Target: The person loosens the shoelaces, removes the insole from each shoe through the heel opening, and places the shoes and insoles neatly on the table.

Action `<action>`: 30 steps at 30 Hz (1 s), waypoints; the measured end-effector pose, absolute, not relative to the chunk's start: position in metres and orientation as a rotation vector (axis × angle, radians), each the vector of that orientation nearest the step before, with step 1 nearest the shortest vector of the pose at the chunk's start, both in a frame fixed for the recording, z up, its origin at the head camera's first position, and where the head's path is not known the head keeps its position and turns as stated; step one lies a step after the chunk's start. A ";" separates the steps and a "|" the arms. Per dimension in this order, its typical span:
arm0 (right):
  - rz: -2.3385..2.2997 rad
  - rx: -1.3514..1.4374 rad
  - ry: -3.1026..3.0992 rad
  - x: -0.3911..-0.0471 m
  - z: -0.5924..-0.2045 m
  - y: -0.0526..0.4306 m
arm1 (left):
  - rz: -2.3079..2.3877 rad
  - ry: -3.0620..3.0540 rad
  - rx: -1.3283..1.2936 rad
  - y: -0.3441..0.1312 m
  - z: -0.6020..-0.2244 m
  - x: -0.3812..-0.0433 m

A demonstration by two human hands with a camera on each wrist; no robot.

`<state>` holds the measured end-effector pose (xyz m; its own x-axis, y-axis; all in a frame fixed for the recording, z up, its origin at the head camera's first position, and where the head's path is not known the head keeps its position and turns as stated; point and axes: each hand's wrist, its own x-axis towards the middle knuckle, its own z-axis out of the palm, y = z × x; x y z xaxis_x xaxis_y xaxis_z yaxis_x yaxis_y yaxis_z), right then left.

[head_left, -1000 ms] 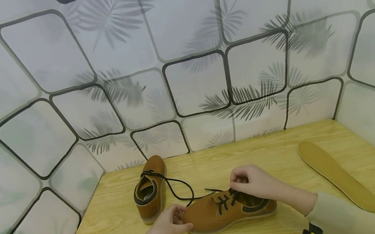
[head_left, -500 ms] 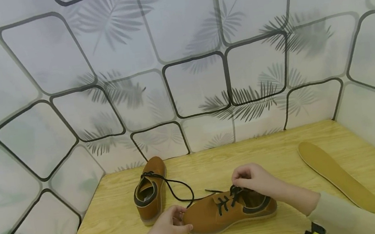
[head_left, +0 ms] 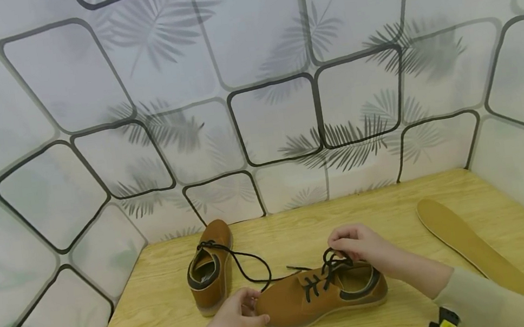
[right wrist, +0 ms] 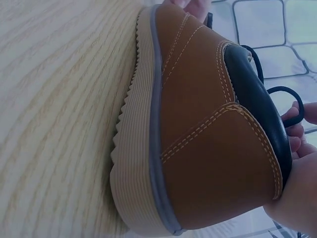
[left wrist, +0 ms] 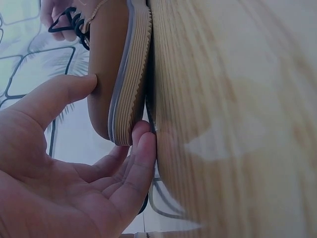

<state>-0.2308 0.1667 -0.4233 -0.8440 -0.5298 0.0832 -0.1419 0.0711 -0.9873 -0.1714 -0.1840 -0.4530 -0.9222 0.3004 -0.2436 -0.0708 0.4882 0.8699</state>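
Note:
A brown lace-up shoe (head_left: 286,303) with a dark collar lies sole down on the wooden table, toe to the left. My left hand (head_left: 235,314) holds it by the toe; the left wrist view shows the thumb (left wrist: 81,88) on the upper and the fingers at the toe end by the sole. Above the shoe's opening, my right hand (head_left: 362,245) pinches the black shoelace (head_left: 331,259), which stands up in loops. In the right wrist view a lace loop (right wrist: 289,89) runs to the fingertips, and the shoe's heel (right wrist: 218,173) fills the middle.
Another brown shoe (head_left: 212,270) stands at the left, toe toward the back wall. A long black lace (head_left: 253,254) trails from it toward the nearer shoe. At the right lies a tan insole (head_left: 471,247). Patterned walls (head_left: 281,117) enclose the table (head_left: 365,205).
My right hand has moved slightly up and to the right, drawing the lace into a taller loop and uncovering more of the shoe's opening. The left hand keeps its hold on the toe.

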 end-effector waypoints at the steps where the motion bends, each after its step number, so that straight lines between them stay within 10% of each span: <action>1: -1.845 -0.653 2.043 -0.231 -0.423 0.167 | 1.413 2.374 0.196 -0.184 -0.453 -0.171; 30: -1.610 -0.676 2.294 -0.228 -0.419 0.154 | 1.412 2.369 0.199 -0.185 -0.452 -0.171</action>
